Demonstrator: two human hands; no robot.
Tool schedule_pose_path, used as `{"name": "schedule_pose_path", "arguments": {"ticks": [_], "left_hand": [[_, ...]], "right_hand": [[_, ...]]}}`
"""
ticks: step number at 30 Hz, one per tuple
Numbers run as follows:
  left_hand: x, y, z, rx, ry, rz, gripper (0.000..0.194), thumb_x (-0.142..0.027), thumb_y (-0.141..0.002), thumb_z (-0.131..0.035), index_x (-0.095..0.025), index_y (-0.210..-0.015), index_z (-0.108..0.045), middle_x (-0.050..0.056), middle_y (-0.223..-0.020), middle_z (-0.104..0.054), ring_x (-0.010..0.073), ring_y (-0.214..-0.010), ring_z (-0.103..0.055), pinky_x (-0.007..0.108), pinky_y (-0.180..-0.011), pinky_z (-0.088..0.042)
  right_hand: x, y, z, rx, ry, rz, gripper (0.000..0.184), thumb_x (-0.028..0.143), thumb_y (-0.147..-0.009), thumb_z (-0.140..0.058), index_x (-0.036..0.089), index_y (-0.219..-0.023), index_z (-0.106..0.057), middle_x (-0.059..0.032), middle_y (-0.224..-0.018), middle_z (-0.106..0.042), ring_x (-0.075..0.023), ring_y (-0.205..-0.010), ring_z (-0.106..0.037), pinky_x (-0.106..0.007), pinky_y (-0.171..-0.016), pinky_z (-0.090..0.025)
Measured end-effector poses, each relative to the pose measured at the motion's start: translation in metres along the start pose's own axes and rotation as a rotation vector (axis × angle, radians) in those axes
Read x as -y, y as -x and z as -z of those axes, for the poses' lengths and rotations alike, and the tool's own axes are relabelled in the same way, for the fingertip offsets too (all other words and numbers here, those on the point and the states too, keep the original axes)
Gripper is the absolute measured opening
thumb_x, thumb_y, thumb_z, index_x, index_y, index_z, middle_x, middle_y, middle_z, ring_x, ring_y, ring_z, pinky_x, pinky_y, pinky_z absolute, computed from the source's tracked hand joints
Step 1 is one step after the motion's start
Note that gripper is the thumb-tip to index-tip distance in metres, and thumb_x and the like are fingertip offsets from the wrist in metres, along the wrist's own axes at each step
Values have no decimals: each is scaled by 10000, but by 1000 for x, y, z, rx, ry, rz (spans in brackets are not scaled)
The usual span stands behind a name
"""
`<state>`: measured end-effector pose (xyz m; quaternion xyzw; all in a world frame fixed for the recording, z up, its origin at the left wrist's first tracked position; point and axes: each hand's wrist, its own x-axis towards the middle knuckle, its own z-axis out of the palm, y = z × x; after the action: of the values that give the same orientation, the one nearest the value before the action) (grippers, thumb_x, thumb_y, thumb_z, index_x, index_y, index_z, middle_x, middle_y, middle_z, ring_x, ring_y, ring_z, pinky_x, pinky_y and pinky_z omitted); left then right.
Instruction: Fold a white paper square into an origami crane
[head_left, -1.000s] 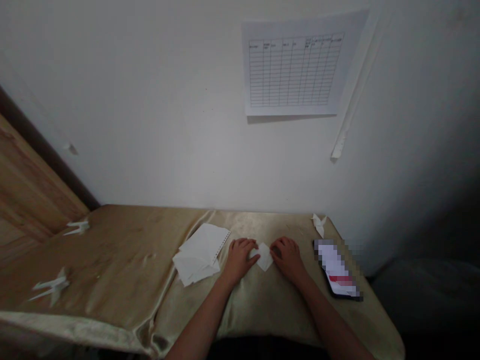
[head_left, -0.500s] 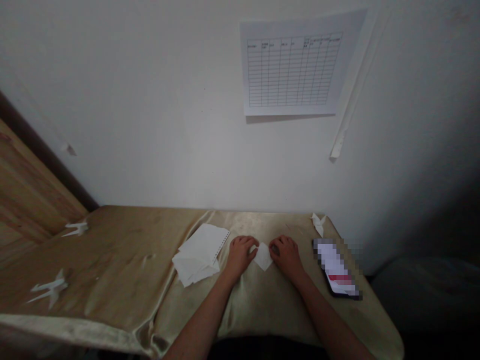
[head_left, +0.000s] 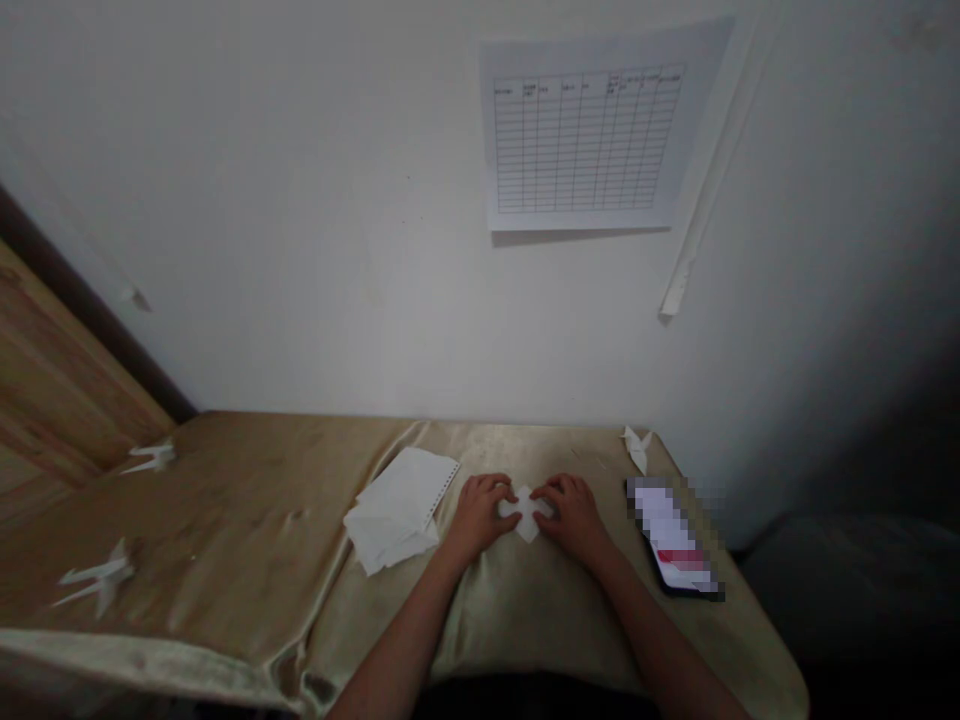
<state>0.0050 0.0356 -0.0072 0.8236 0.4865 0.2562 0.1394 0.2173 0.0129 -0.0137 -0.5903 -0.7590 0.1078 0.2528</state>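
A small folded white paper [head_left: 527, 522] lies on the gold cloth between my two hands, one corner pointing toward me. My left hand [head_left: 484, 512] holds its left side, thumb and fingers curled in at the edge. On the opposite side my right hand [head_left: 571, 512] grips the paper in the same way. To the left of my left hand rests a stack of loose white paper sheets [head_left: 401, 508], one with a perforated edge. Beyond my right hand lies a phone [head_left: 671, 540] with a lit, blurred screen.
Folded paper cranes lie at the left, one near the front [head_left: 101, 580] and one farther back [head_left: 154, 457]. Another folded paper figure [head_left: 637, 448] sits at the back right corner. A gold satin cloth [head_left: 225, 520] covers the table. A printed chart [head_left: 585, 140] hangs on the wall.
Both thumbs have come inward onto the paper's sides, and my right hand's fingers have shifted closer over it. The sheets, phone and cranes stay where they were.
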Motion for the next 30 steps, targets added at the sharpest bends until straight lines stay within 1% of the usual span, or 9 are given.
{"name": "schedule_pose_path", "arguments": {"ticks": [4,9,14,16,18,21,25,27,30], "left_hand": [[-2,3,1,19,-17,-3,351,-328,-673,-862,-253,-982,-713,54,-1275,-646,301,-1229,-537,501,-1094,-360],[-4,4,1,49,-23,9,494,-389,-604,-896,-247,-1028,-684,67,-1313,-611,320,-1265,-504,529,-1122,-320],[-2,4,2,65,-23,2,561,-432,-563,-916,-235,-1034,-684,87,-1323,-603,333,-1275,-500,537,-1135,-297],[1,4,1,66,-9,-11,564,-440,-569,-919,-240,-1043,-689,88,-1327,-603,330,-1279,-501,537,-1140,-286],[4,4,0,73,10,-21,509,-419,-617,-906,-254,-1050,-698,77,-1334,-607,316,-1281,-505,533,-1141,-283],[7,3,-2,62,23,-2,308,-324,-743,-839,-259,-1019,-720,63,-1333,-621,287,-1272,-517,518,-1129,-303],[7,3,-4,31,33,6,176,-287,-795,-794,-261,-962,-743,56,-1308,-644,276,-1246,-534,510,-1108,-334],[7,2,-4,8,38,-6,114,-286,-815,-771,-263,-925,-751,51,-1289,-656,268,-1227,-545,500,-1099,-349],[8,2,-5,-20,47,-12,41,-274,-821,-759,-260,-859,-757,47,-1262,-666,260,-1205,-557,478,-1085,-369]], "right_hand": [[-1,3,0,5,7,22,366,342,-768,-750,336,-1131,-702,-50,-1179,-588,-247,-1155,-489,-414,-1057,-341],[0,6,2,18,13,34,435,373,-736,-775,320,-1158,-684,-56,-1212,-577,-258,-1195,-483,-428,-1092,-318],[1,8,3,17,7,55,488,387,-711,-793,303,-1175,-668,-64,-1228,-580,-267,-1212,-491,-444,-1118,-296],[0,9,2,10,-1,67,517,399,-703,-798,286,-1189,-659,-75,-1240,-581,-273,-1218,-493,-447,-1120,-296],[-1,11,3,9,-13,71,545,416,-699,-801,269,-1201,-651,-86,-1251,-582,-281,-1224,-491,-451,-1118,-299],[-2,12,3,18,-36,75,609,461,-669,-822,254,-1212,-639,-96,-1264,-582,-293,-1231,-488,-465,-1126,-288],[-3,12,4,36,-63,69,701,524,-611,-860,250,-1216,-635,-100,-1284,-579,-305,-1246,-480,-466,-1127,-287],[-3,12,4,42,-65,62,683,530,-639,-848,246,-1222,-634,-101,-1289,-582,-303,-1252,-479,-470,-1134,-280],[-4,10,2,28,-55,54,530,460,-769,-768,233,-1230,-634,-104,-1272,-594,-286,-1251,-489,-477,-1148,-265]]}}
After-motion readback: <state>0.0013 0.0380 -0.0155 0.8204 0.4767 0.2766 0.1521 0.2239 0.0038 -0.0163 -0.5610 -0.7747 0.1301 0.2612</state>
